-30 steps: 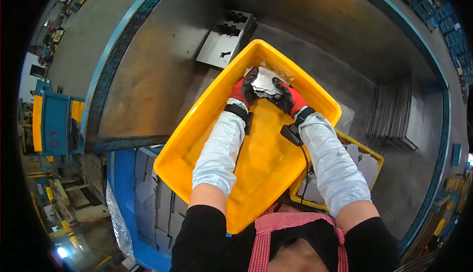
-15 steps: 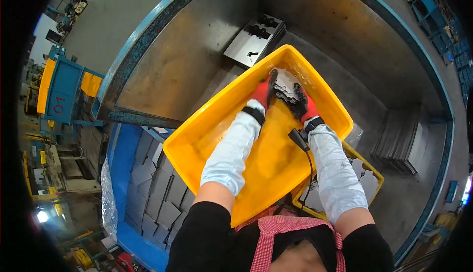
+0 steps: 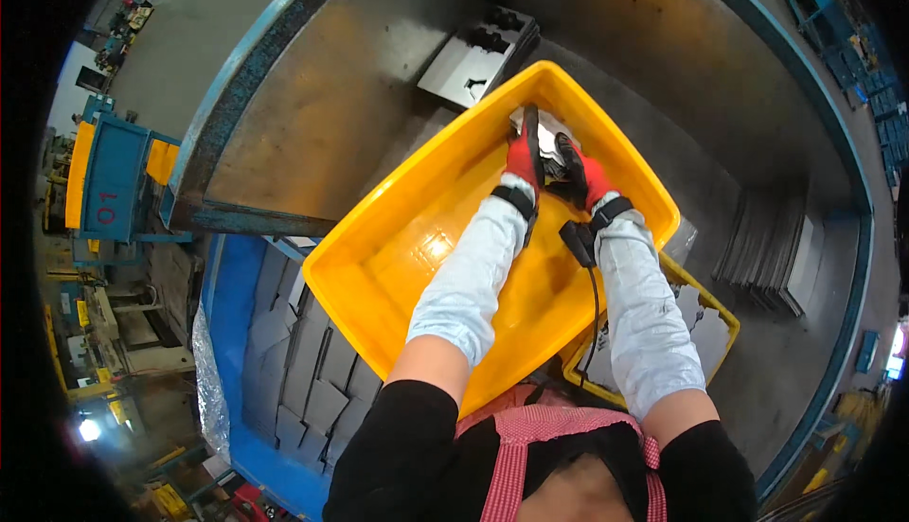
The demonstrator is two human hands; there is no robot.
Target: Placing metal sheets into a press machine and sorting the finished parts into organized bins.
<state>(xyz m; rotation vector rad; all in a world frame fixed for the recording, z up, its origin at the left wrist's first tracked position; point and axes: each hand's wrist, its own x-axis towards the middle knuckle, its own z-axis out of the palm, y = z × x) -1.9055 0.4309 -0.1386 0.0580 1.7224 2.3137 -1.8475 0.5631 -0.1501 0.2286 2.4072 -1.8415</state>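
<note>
My left hand (image 3: 526, 157), in a red and black glove, closes on the left side of a small stack of cut grey metal plates (image 3: 549, 131). On the other side of the stack, my right hand (image 3: 580, 172), gloved alike, grips its near right edge; some fingertips are hidden. Both hands are inside the far corner of a tilted yellow plastic tub (image 3: 398, 266). The rest of the tub's floor shows bare yellow. A black device (image 3: 578, 243) with a cable is strapped at my right wrist.
A large blue-rimmed metal bin (image 3: 312, 115) surrounds the tub's far side. Inside it are a stack of cut sheets (image 3: 476, 63) and a row of upright plates (image 3: 769, 257). A smaller yellow crate (image 3: 724, 318) holds plates. At left, a blue container (image 3: 222, 285) holds grey pieces.
The tub's far corner has shifted slightly away from me. My left hand has moved forward and right along the plates, covering more of them; both hands stay on the stack.
</note>
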